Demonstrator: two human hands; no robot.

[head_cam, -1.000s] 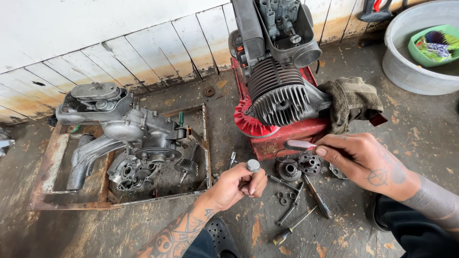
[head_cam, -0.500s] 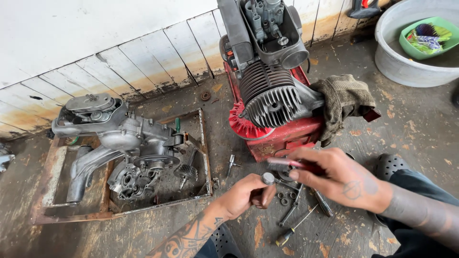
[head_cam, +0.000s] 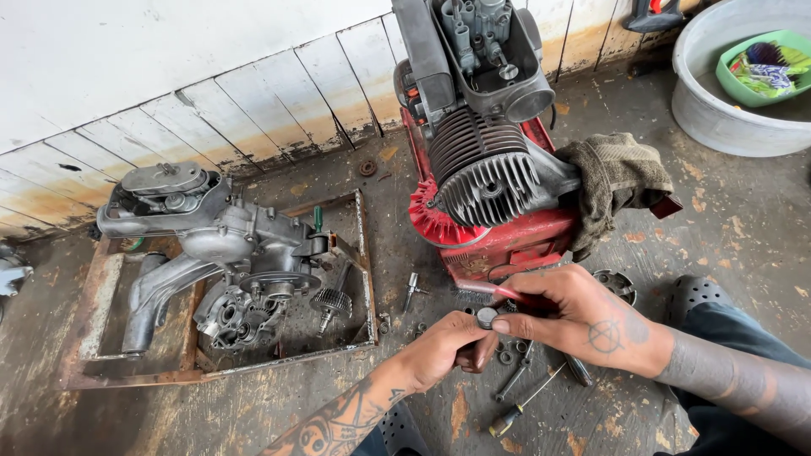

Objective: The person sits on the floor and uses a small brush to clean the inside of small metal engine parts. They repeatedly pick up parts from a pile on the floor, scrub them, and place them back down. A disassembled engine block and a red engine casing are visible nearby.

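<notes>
While the finned engine (head_cam: 486,181) sits on its red stand (head_cam: 507,241) and a stripped case (head_cam: 228,253) fills the frame (head_cam: 84,338), work looks midway: left hand (head_cam: 443,350) grips a round cap (head_cam: 487,317) over the floor, right hand (head_cam: 566,317) pinches a brush (head_cam: 486,290) against it; loose parts (head_cam: 507,355) wait.

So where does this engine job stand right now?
Done: the engine case lies opened up in the rusty tray, and washers sit loose on the floor. In hand: the left hand holds a small round metal part, and the right hand brings a red-handled brush to it. Left: the finned engine on the red stand is unassembled.
</notes>
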